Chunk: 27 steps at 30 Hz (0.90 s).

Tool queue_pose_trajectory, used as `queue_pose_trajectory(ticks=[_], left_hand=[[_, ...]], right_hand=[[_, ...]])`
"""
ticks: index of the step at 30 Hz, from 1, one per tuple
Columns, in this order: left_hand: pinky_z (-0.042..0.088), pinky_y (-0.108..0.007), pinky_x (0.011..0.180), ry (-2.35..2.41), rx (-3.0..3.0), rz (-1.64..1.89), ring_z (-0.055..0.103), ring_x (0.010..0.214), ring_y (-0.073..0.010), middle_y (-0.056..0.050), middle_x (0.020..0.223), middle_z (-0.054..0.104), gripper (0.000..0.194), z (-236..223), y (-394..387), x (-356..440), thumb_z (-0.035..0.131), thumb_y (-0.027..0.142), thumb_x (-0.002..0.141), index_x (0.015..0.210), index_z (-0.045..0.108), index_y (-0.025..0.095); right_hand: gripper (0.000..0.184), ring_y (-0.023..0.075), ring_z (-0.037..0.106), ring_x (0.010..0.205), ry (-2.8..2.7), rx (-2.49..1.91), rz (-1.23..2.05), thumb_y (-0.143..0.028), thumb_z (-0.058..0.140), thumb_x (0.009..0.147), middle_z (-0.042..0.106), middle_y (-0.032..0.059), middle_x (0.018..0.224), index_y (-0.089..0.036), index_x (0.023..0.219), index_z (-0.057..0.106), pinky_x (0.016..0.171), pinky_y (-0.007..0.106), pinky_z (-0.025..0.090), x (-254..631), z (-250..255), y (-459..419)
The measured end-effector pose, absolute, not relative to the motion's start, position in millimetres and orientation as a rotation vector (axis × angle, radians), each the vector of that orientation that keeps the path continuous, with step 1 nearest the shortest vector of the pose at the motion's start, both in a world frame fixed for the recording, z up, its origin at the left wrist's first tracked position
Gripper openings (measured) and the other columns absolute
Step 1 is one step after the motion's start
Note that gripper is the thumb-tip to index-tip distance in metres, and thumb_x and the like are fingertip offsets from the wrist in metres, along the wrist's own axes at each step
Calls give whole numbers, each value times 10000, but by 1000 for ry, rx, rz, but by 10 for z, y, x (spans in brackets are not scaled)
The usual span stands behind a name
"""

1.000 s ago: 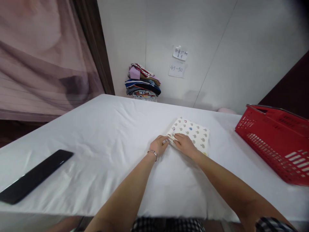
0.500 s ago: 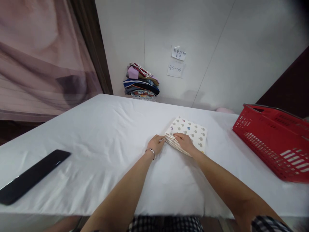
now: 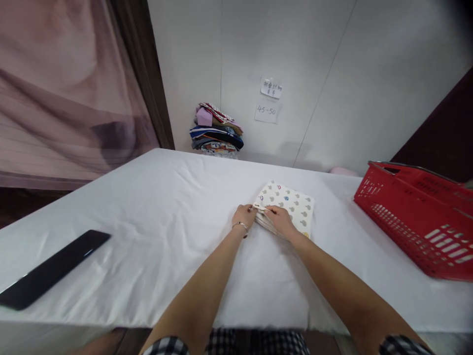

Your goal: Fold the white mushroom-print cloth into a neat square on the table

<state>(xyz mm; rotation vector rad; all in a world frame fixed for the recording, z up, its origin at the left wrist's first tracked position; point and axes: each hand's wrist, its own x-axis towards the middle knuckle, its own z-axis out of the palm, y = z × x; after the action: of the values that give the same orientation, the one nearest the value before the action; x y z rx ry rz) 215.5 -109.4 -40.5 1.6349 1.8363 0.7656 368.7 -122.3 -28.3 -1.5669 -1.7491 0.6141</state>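
Note:
A folded white cloth (image 3: 295, 203) with small grey tree-like prints and a few coloured dots lies on the white-covered table (image 3: 166, 207), right of the middle. My left hand (image 3: 245, 215), with a bracelet at the wrist, pinches the cloth's near left corner. Beside it, my right hand (image 3: 280, 219) grips the near edge, fingers closed on the fabric. Between the two hands the top layer is lifted a little, and the stacked folds show below it. The right hand covers part of the near edge.
At the right stands a red plastic basket (image 3: 414, 217). A flat black object (image 3: 55, 266) lies at the left. Behind the table's far edge is a pile of folded fabrics (image 3: 217, 132), against a wall with two paper notes (image 3: 266, 112). A pink curtain (image 3: 66, 98) hangs at left.
My left hand has moved slightly right, closer to my right hand. The cloth's near left edge is now raised between the fingers. The camera view has shifted slightly.

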Motion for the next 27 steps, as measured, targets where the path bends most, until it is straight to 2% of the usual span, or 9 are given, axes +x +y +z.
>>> queue_pose_trajectory(ticks=[8,12,15,20,24,27], left_hand=[[422,-270,725,1883,1556,846,588,861,-184,-53,968,633,232,-444,-1104,2148,517,401,765,831,635,213],[423,-251,711,1816,1443,879,593,825,-159,-22,897,660,148,-451,-1087,2087,525,327,770,816,616,220],[419,-234,732,1754,1413,965,591,852,-144,-15,931,661,146,-469,-1080,2052,511,280,781,859,616,216],[419,-251,748,1695,1474,956,590,876,-160,-15,980,652,281,-458,-1096,2064,493,409,795,982,611,236],[409,-265,736,1774,1595,833,581,896,-187,-40,1006,634,366,-418,-1100,2131,498,512,760,979,618,244],[407,-262,712,1838,1596,791,584,891,-194,-61,1020,628,343,-416,-1086,2166,503,498,756,923,625,225]], right_hand=[[260,176,580,780,-1709,-1522,633,-393,473,758,669,-21,814,-252,848,672,700,269,434,3679,-352,-1222],[293,180,577,785,-1681,-1520,634,-431,467,768,668,-12,823,-239,865,665,712,273,432,3667,-380,-1216],[292,184,576,812,-1677,-1501,627,-436,469,768,669,-5,848,-233,850,662,744,279,427,3654,-384,-1217],[283,185,579,822,-1680,-1501,612,-416,463,771,668,-1,856,-231,856,660,754,286,429,3641,-398,-1219],[258,178,576,799,-1693,-1506,570,-391,469,771,664,-8,835,-226,838,657,730,284,428,3639,-414,-1219],[234,169,574,797,-1728,-1498,520,-358,468,776,658,-15,840,-233,831,658,726,281,427,3628,-415,-1227]])
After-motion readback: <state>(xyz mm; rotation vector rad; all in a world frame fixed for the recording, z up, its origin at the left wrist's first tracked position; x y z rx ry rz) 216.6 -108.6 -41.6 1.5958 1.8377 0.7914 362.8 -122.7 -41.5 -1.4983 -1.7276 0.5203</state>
